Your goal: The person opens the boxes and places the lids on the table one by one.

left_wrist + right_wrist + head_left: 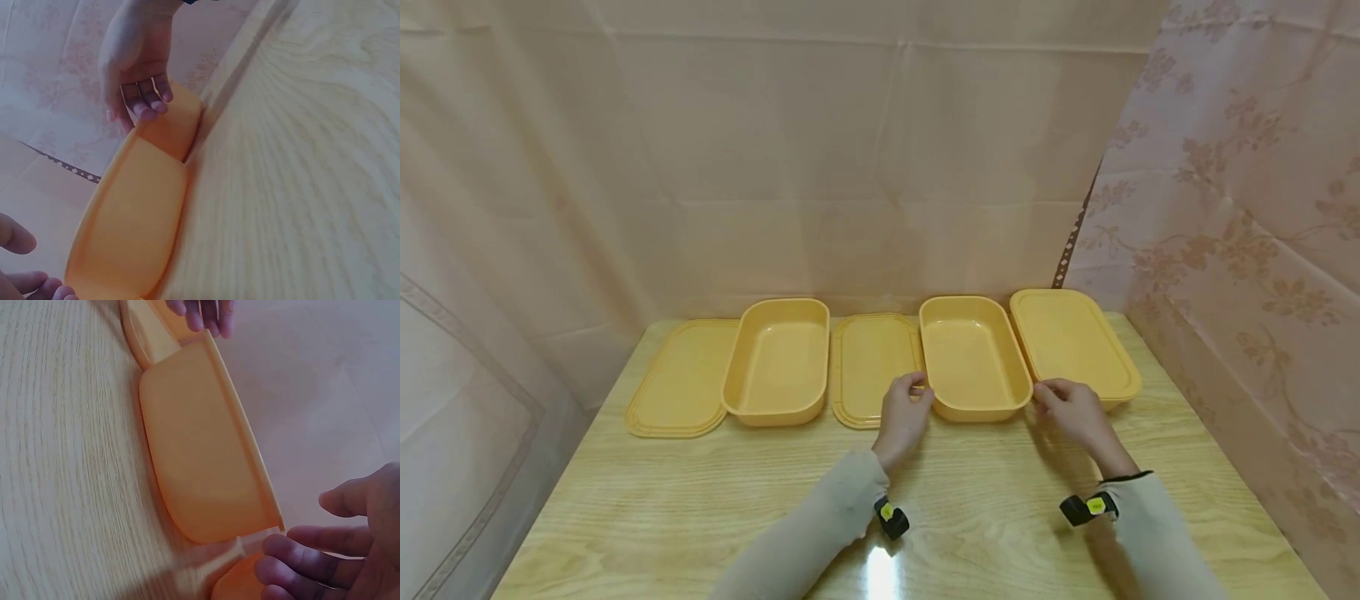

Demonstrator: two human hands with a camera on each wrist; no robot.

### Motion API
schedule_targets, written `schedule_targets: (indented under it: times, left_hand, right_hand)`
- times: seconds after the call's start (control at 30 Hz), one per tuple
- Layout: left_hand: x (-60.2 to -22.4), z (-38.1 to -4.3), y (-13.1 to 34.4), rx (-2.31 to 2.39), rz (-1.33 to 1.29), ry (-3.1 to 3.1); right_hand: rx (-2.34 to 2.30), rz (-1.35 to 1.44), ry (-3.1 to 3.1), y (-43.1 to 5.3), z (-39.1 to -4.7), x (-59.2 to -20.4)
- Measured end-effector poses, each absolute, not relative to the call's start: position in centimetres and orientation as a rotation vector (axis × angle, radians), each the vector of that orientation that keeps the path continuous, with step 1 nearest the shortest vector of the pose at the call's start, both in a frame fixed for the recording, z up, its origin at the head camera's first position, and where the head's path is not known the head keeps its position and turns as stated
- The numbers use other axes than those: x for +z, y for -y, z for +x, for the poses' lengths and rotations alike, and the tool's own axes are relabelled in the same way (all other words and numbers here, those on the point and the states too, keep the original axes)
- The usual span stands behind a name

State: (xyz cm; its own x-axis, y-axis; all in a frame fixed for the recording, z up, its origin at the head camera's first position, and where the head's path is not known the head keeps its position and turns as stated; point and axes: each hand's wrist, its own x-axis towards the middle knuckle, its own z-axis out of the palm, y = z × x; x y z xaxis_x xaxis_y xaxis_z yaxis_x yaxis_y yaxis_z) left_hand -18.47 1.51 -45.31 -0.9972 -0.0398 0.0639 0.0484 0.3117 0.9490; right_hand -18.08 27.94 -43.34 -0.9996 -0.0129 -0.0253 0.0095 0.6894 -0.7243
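Note:
An uncovered yellow rectangular container (973, 350) stands on the table between my two hands. My left hand (904, 417) is at its near left corner, fingers loosely bent, thumb apart from them in the left wrist view. At the near right corner is my right hand (1075, 414), its fingertips right by the rim. The right wrist view shows that thumb spread away from the fingers, nothing pinched between. Both wrist views show the container's smooth near wall (134, 212) resting on the wood. Beside my left hand, a yellow lid (874, 367) lies flat.
To the right stands a container covered by a yellow lid (1075, 342). Another uncovered container (778, 358) and a flat lid (681, 383) are at the left. The row runs along the wooden table's (700, 508) back edge, against a hanging cloth (850, 167).

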Motion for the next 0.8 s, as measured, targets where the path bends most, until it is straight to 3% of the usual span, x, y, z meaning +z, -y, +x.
schedule_targets:
  times: [0.8]
  left_hand:
    - [-44.1, -18.5, -3.7, -1.851, -0.149, 2.311]
  right_hand:
    - [-1.144, -0.151, -3.053, -28.6, -17.4, -41.1]
